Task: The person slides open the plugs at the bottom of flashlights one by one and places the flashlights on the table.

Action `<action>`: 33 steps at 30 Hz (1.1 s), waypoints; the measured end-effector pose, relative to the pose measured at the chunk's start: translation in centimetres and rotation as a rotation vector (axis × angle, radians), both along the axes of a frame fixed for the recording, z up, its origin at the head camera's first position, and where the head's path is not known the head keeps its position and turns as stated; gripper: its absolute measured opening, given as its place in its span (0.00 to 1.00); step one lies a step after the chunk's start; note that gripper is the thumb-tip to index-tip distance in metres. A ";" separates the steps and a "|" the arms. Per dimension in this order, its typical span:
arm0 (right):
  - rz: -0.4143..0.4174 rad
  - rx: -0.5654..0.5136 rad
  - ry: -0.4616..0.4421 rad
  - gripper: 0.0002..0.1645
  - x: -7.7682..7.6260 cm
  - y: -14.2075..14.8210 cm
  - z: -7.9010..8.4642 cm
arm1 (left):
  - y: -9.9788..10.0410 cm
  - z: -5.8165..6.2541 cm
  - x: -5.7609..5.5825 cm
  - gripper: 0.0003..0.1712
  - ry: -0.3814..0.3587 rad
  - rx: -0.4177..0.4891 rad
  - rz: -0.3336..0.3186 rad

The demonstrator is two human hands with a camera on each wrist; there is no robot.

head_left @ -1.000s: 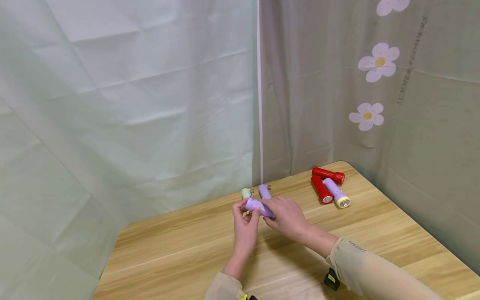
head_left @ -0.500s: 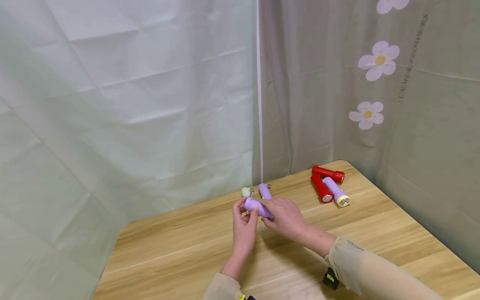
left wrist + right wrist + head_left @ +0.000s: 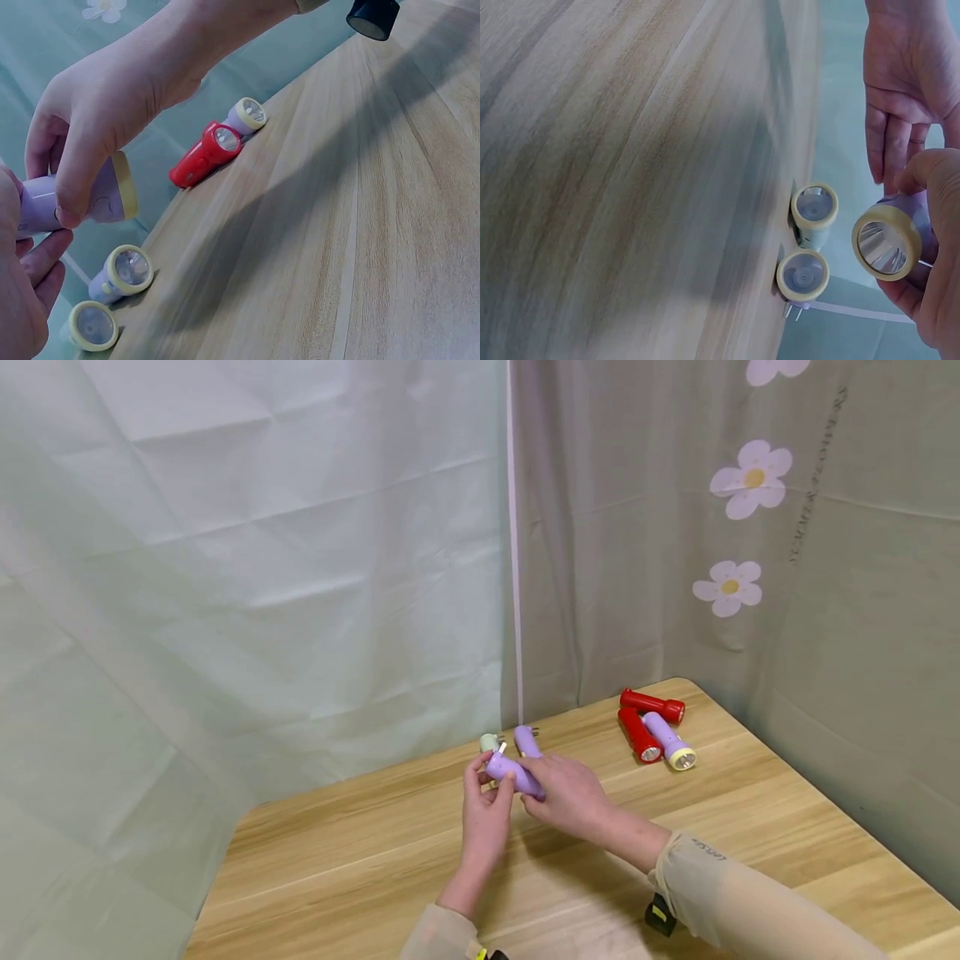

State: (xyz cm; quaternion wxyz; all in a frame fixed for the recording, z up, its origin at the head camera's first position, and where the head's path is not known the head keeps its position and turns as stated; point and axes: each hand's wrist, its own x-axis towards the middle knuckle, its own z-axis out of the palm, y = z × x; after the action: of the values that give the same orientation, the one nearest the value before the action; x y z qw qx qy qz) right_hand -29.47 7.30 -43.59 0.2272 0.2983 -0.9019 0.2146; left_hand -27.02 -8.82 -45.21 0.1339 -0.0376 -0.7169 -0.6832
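Purple flashlight [image 3: 513, 773], tail pinched by the left hand [image 3: 486, 818], body gripped by the right hand [image 3: 573, 795], is above the tabletop [image 3: 337, 860], which stretches left. One green flashlight [image 3: 489, 742] and a second purple one [image 3: 527, 741] lie just beyond, by the back edge; two red flashlights [image 3: 640, 737] and a third purple one [image 3: 667, 739] lie rightward.

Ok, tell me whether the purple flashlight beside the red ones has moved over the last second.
No: judged against the table's far corner, the purple flashlight lies where it did, beside the red flashlights.
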 end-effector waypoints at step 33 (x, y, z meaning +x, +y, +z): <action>-0.213 -0.123 -0.219 0.24 -4.1 3.8 1.5 | -4.1 0.8 3.1 0.45 0.360 -1.065 -0.113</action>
State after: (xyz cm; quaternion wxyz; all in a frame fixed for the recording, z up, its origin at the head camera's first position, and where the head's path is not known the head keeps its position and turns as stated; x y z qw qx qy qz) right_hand -33.54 11.12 -42.09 0.1668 0.1613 -0.9329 0.2753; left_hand -23.91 -12.90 -44.40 0.1799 -0.2542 -0.9254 -0.2162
